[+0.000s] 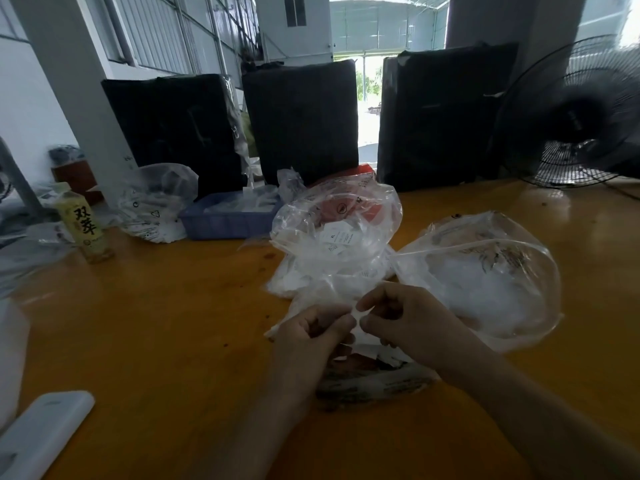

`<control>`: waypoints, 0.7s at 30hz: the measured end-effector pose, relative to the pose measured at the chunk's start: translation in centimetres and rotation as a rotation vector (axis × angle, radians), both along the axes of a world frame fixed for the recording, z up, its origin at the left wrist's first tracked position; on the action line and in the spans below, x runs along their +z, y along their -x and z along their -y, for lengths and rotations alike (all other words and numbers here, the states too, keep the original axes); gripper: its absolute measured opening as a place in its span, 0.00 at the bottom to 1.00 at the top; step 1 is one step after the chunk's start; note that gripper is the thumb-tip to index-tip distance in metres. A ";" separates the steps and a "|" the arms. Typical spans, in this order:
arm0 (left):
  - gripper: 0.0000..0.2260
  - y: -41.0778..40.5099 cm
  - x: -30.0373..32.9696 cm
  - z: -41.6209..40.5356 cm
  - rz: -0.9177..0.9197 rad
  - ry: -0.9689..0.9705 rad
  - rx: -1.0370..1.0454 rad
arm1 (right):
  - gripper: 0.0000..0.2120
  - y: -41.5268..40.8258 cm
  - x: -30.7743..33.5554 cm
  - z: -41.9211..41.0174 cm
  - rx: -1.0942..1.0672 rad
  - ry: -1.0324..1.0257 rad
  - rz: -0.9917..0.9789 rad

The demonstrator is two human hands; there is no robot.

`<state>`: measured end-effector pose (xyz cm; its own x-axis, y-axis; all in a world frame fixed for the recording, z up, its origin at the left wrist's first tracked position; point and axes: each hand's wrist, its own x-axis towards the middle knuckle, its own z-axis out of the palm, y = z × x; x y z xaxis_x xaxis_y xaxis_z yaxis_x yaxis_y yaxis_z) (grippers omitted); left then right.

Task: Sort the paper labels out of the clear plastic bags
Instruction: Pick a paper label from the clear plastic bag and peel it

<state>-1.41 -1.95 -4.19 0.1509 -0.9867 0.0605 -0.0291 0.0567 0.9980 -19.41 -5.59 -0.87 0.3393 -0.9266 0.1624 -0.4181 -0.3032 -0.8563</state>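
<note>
My left hand (313, 336) and my right hand (398, 318) meet at the table's middle, each pinching the edge of a small clear plastic bag (363, 358) between thumb and fingers. A flat pile of printed bags (374, 381) lies under my wrists. Behind my hands stands a big clear bag (337, 230) with white paper labels (337, 239) inside. To its right lies another large clear bag (485, 275) filled with crumpled white plastic.
On the orange table (156, 323) stand a blue tray (228, 220) of small bags, a yellow drink bottle (85, 223) and a clear sack (156, 202) at the left. Three black wrapped bales (301, 123) line the back. A black fan (581, 116) is far right, a white object (41, 431) near left.
</note>
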 end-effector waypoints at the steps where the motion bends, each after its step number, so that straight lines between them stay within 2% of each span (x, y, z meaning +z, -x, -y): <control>1: 0.04 0.0 -0.1 0.1 -0.026 -0.007 0.005 | 0.03 0.0 0.0 0.0 0.010 -0.003 0.006; 3: 0.03 -0.1 0.2 0.0 -0.063 -0.008 0.006 | 0.01 -0.1 0.0 -0.1 0.031 -0.006 0.013; 9: 0.07 0.2 0.5 0.0 -0.154 -0.034 0.026 | 0.07 -0.4 0.1 -0.3 0.023 0.040 -0.034; 16: 0.10 0.1 1.3 0.0 -0.357 -0.073 0.066 | 0.09 -0.4 0.2 -0.4 -0.019 -0.030 0.050; 21: 0.15 0.2 1.3 0.1 -0.418 -0.094 0.088 | 0.10 -0.4 0.5 -0.7 -0.018 -0.064 0.114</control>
<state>-1.57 -2.03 -2.87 0.2271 -0.9673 -0.1132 0.3779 -0.0196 0.9256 -18.98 -4.89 -0.39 0.3052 -0.9421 0.1388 -0.3221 -0.2393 -0.9160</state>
